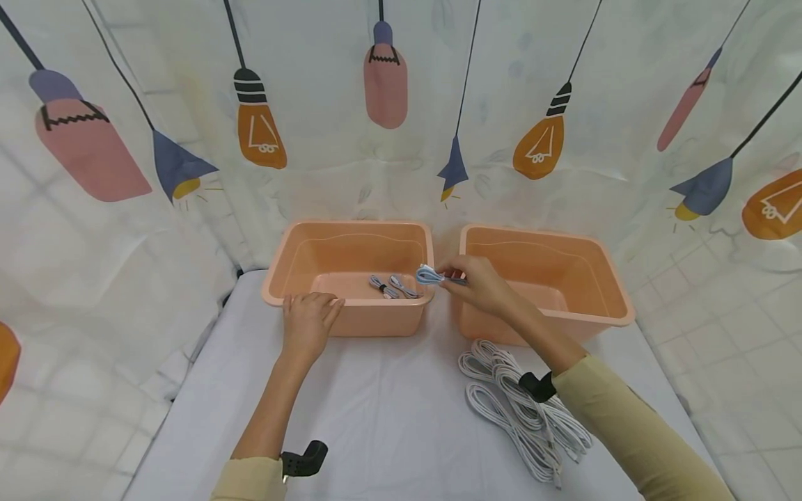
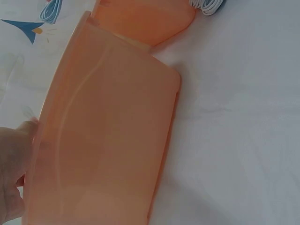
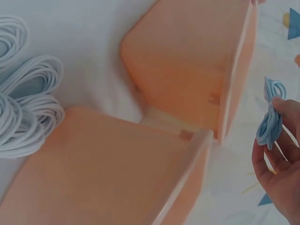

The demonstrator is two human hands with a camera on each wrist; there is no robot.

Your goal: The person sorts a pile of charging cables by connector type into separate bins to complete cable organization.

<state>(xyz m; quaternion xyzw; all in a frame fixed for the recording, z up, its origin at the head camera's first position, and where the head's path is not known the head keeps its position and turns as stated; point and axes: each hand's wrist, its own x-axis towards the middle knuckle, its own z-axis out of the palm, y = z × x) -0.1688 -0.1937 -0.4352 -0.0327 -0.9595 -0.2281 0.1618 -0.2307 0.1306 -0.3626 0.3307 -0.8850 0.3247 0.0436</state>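
Tan sleeves (image 1: 639, 424) are closest to the camera, one per arm, with a small black gadget (image 1: 305, 459) sitting by each cuff. Past those it's the hands, and both are busy. Right hand (image 1: 479, 282) has a light blue cable bundle (image 1: 429, 275) pinched between thumb and fingers, so that grip is pretty narrow. The bundle is up in the air around the right end of the left bin (image 1: 351, 320), close to the gap between the two peach bins. Left hand (image 1: 307, 323) is holding the front rim of that same bin, fingers bent over the edge, toward the left corner.

Down inside the left bin, two little grey-blue cables (image 1: 383, 287) lie side by side near the right end, and one has a dark tie round its middle. Right bin (image 1: 545, 278) stands just beside it, set at a slight angle, with the right forearm crossing its front edge.

On the desk (image 1: 376, 417), which has a white cloth over it, a pile of white cable coils (image 1: 501, 365) lies in front of the right bin, partly hidden by the right arm. Backdrop is a pale curtain (image 1: 326, 174) printed with hanging lamps and bulbs.
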